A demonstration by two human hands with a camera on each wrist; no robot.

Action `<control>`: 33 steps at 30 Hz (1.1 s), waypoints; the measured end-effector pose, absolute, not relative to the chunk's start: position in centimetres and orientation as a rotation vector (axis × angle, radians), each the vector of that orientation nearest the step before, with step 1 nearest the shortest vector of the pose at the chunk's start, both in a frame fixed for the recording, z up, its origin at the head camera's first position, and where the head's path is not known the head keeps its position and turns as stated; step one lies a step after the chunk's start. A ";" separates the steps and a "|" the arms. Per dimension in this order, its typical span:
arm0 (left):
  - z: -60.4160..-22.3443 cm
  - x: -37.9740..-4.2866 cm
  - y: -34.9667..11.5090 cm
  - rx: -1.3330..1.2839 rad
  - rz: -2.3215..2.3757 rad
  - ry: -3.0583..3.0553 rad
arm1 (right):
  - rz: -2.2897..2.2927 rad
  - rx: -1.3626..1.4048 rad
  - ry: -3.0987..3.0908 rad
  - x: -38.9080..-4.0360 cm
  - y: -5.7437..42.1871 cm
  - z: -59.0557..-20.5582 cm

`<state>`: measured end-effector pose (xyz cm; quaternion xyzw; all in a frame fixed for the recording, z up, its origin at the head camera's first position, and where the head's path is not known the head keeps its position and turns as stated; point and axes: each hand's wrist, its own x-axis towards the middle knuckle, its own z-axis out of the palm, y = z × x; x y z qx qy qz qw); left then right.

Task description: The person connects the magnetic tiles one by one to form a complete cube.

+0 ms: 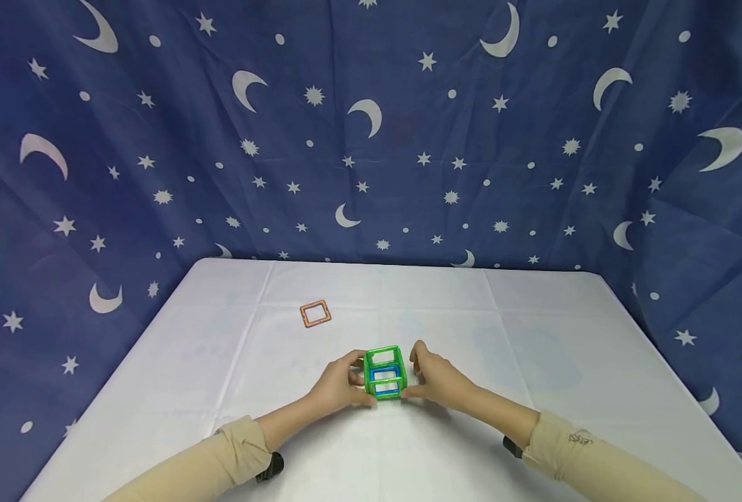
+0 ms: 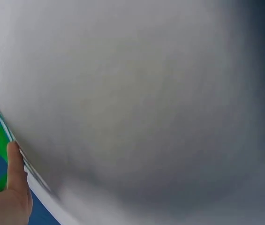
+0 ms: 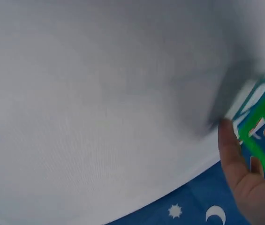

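A cube of open-frame magnetic tiles (image 1: 399,366) stands on the white table, green at its edges with blue lower down inside. My left hand (image 1: 339,385) holds it from the left, its thumb at the front bottom corner and fingers along the side. On the other side is my right hand (image 1: 441,380), thumb tip right at the lower front corner and bent fingers a little off the cube. In the right wrist view, a finger (image 3: 231,157) points down at the table beside the green tiles (image 3: 252,127). Only part of the left hand (image 2: 8,201) shows at the left wrist view's edge.
An orange square frame tile (image 1: 328,312) lies flat on the table, behind and left of the cube. The white cloth-covered table (image 1: 534,335) reaches back to a blue curtain (image 1: 409,209) with moons and stars.
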<state>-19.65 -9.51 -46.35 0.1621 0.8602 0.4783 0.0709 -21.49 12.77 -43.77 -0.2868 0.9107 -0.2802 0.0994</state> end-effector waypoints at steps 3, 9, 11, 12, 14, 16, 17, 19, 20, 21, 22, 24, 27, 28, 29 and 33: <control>-46.5 -19.6 -9.3 0.432 1.458 2.609 | -0.850 -0.857 2.713 -21.1 13.1 -44.1; -46.7 -19.7 -9.3 0.380 1.487 2.645 | -0.903 -0.838 2.666 -21.5 12.4 -45.0; -46.6 -19.8 -9.3 0.368 1.496 2.638 | -0.922 -0.800 2.646 -21.7 12.1 -45.2; -46.6 -19.8 -9.3 0.361 1.504 2.629 | -0.928 -0.784 2.637 -21.8 12.0 -45.3; -46.6 -19.9 -9.4 0.356 1.523 2.595 | -0.928 -0.745 2.623 -21.9 11.8 -45.4; -46.5 -20.1 -9.5 0.358 1.539 2.549 | -0.921 -0.696 2.622 -22.0 11.5 -45.4; -46.5 -20.1 -9.5 0.365 1.538 2.537 | -0.916 -0.672 2.627 -22.0 11.4 -45.3; -46.3 -20.3 -9.7 0.363 1.534 2.519 | -0.892 -0.625 2.649 -21.9 11.1 -45.2; -46.3 -20.4 -9.8 0.364 1.531 2.516 | -0.879 -0.605 2.659 -21.9 11.0 -45.1; -46.3 -20.5 -9.8 0.361 1.531 2.514 | -0.866 -0.584 2.670 -21.9 10.9 -45.0; -46.3 -20.6 -9.9 0.358 1.531 2.516 | -0.856 -0.566 2.679 -21.9 10.9 -44.9; -46.2 -20.8 -10.0 0.343 1.537 2.513 | -0.840 -0.536 2.699 -21.9 10.8 -44.8; -46.2 -21.4 -9.9 0.292 1.536 2.506 | -0.822 -0.511 2.729 -22.1 10.6 -44.7; -46.2 -21.6 -9.8 0.268 1.522 2.512 | -0.813 -0.508 2.739 -22.2 10.6 -44.8; -46.1 -21.9 -9.7 0.247 1.509 2.519 | -0.799 -0.509 2.753 -22.3 10.5 -44.8; -46.0 -23.2 -8.8 0.223 1.420 2.582 | -0.737 -0.502 2.794 -22.8 10.3 -45.0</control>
